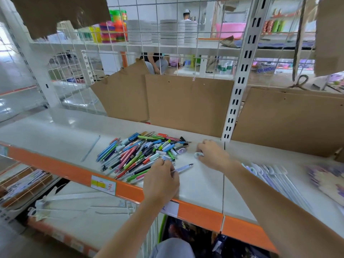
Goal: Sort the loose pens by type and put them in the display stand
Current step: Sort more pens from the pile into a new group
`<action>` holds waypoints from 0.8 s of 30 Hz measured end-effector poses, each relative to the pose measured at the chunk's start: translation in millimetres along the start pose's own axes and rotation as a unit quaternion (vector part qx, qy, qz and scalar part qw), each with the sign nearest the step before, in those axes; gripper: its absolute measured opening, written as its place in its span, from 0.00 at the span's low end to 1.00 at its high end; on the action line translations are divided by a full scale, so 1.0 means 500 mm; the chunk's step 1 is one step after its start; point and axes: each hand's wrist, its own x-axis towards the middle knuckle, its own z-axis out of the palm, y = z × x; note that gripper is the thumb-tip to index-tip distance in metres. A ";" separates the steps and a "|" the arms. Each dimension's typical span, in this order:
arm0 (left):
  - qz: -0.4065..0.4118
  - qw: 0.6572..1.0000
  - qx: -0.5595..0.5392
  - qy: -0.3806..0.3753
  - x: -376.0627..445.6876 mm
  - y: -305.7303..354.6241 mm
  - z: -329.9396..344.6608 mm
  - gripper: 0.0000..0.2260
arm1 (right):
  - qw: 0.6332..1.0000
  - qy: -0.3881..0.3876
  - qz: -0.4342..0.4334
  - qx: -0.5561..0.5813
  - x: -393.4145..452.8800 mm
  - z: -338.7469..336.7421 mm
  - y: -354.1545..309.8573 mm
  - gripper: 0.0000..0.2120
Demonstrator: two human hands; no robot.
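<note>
A heap of loose pens (141, 153) in blue, green, pink, red and black lies on the white shelf (55, 135). My left hand (162, 180) rests at the heap's near right edge and holds a pale lilac pen (183, 167) that points right. My right hand (214, 155) is just right of the heap, its fingers curled round a small white pen or cap (198, 155). No display stand is plainly in view.
Cardboard sheets (188, 101) stand along the back of the shelf beside a white slotted upright (236, 101). Long pale packaged items (275, 175) lie on the shelf to the right. An orange shelf edge (65, 168) runs in front. A lower shelf (74, 211) holds clear strips.
</note>
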 end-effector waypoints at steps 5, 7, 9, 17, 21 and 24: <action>0.001 1.000 -0.011 0.000 0.000 0.000 0.000 0.06 | 0.999 -0.025 0.007 0.022 0.006 -0.019 0.003 0.12; 0.002 1.000 -0.013 -0.001 -0.001 0.001 -0.003 0.06 | 0.998 -0.047 0.005 0.031 0.006 -0.024 0.004 0.14; 0.003 1.000 -0.016 0.002 -0.001 0.003 -0.005 0.06 | 0.998 -0.060 0.004 0.033 0.003 -0.026 0.009 0.13; 0.010 1.000 -0.021 0.004 -0.004 0.002 -0.002 0.06 | 0.995 -0.046 0.042 0.079 -0.013 -0.023 0.030 0.14; 0.000 0.997 -0.075 0.037 -0.006 -0.008 -0.005 0.07 | 0.994 -0.040 0.056 0.079 -0.017 -0.012 0.026 0.13; -0.040 0.983 -0.164 0.075 -0.001 -0.019 -0.021 0.10 | 0.996 -0.025 0.054 0.064 -0.025 -0.001 0.029 0.09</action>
